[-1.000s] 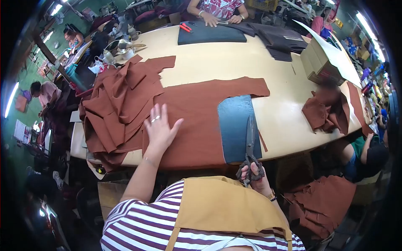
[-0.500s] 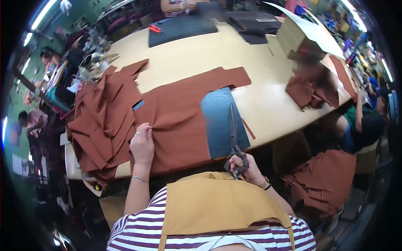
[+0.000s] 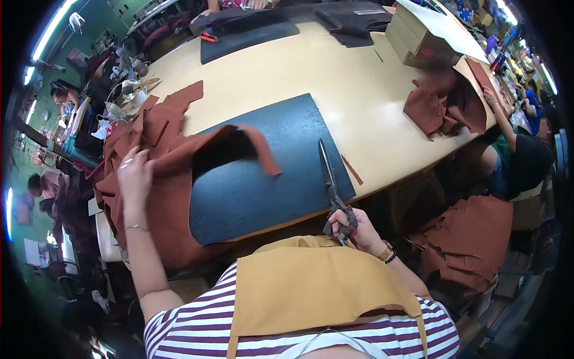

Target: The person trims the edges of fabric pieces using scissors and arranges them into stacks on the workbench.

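My left hand [image 3: 135, 175] grips a piece of rust-brown fabric [image 3: 164, 203] and holds it folded back at the left, its free end lifted and curling in the air. Beneath and beyond it lies a heap of the same brown fabric [image 3: 119, 134]. A dark blue cutting mat [image 3: 263, 197] is largely uncovered in front of me. At its right edge my right hand [image 3: 353, 229] is wrapped around the handles of large scissors [image 3: 327, 170]. The handles look bound with dark cloth, and the blades point away from me, nearly together.
Loose brown scraps [image 3: 426, 110] lie at the table's right, near a cardboard box [image 3: 412, 45]. A thin strip [image 3: 353, 170] rests beside the mat. Another mat [image 3: 245, 45] bears a red cutter [image 3: 209, 37]. A person [image 3: 517, 149] sits at right, near piled brown fabric [image 3: 469, 239].
My left hand has moved left and up, pulling the brown fabric off the mat and folding it leftward. The scissors stay in my right hand at nearly the same place.
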`<state>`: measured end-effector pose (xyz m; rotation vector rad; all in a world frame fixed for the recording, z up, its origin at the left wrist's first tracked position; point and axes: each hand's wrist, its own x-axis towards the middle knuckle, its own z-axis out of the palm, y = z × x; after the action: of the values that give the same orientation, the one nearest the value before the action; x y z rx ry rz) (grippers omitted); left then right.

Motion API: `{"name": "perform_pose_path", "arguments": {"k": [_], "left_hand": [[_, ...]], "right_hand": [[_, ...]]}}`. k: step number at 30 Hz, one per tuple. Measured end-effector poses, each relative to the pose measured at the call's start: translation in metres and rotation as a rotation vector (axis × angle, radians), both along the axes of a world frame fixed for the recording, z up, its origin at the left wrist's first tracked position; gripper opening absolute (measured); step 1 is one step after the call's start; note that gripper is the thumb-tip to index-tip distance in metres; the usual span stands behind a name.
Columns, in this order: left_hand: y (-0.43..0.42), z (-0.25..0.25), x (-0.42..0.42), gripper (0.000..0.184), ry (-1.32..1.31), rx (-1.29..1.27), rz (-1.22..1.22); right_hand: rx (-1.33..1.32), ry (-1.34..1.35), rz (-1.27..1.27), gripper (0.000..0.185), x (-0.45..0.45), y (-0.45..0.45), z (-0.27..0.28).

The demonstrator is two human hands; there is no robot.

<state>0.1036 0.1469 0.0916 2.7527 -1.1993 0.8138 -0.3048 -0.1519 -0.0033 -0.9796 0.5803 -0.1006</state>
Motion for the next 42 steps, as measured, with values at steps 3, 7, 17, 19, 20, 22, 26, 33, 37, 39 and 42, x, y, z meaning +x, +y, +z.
{"name": "perform_pose_path", "arguments": {"k": [3, 7, 17, 19, 20, 22, 26, 33, 37, 39, 42], "left_hand": [[-0.093, -0.008, -0.058, 0.05, 0.305, 0.052, -0.393], [-0.164, -0.055, -0.09, 0.066, 0.325, 0.197, -0.626], [-0.235, -0.099, -0.098, 0.042, 0.697, 0.062, -0.587], [-0.237, -0.101, -0.102, 0.042, 0.78, -0.001, -0.572], [-0.235, -0.102, -0.107, 0.042, 0.838, -0.049, -0.582], [-0.232, -0.099, -0.114, 0.044, 0.837, -0.049, -0.605], [-0.221, -0.096, -0.127, 0.059, 0.658, 0.101, -0.65], [-0.217, -0.09, -0.133, 0.072, 0.684, 0.155, -0.656], [-0.217, -0.09, -0.134, 0.073, 0.686, 0.171, -0.656], [-0.218, -0.089, -0.134, 0.074, 0.676, 0.163, -0.647], [-0.218, -0.092, -0.133, 0.074, 0.667, 0.148, -0.651]], "right_hand": [[-0.012, 0.001, 0.003, 0.028, 0.001, 0.0, -0.003], [-0.022, 0.006, 0.02, 0.028, -0.004, -0.006, -0.003], [0.043, 0.039, 0.036, 0.038, -0.026, -0.009, 0.011], [0.11, -0.005, 0.025, 0.042, -0.029, -0.007, 0.01], [0.139, -0.029, 0.024, 0.043, -0.028, -0.006, 0.006], [0.191, -0.083, 0.019, 0.045, -0.024, -0.007, -0.003], [0.175, -0.103, -0.072, 0.045, -0.007, 0.001, -0.001], [0.051, -0.014, -0.101, 0.047, 0.012, 0.006, 0.003], [0.058, 0.008, -0.144, 0.039, 0.018, 0.012, 0.01], [0.027, 0.011, -0.169, 0.037, 0.017, 0.017, 0.008], [0.022, 0.026, -0.179, 0.032, 0.014, 0.018, 0.005]]}}
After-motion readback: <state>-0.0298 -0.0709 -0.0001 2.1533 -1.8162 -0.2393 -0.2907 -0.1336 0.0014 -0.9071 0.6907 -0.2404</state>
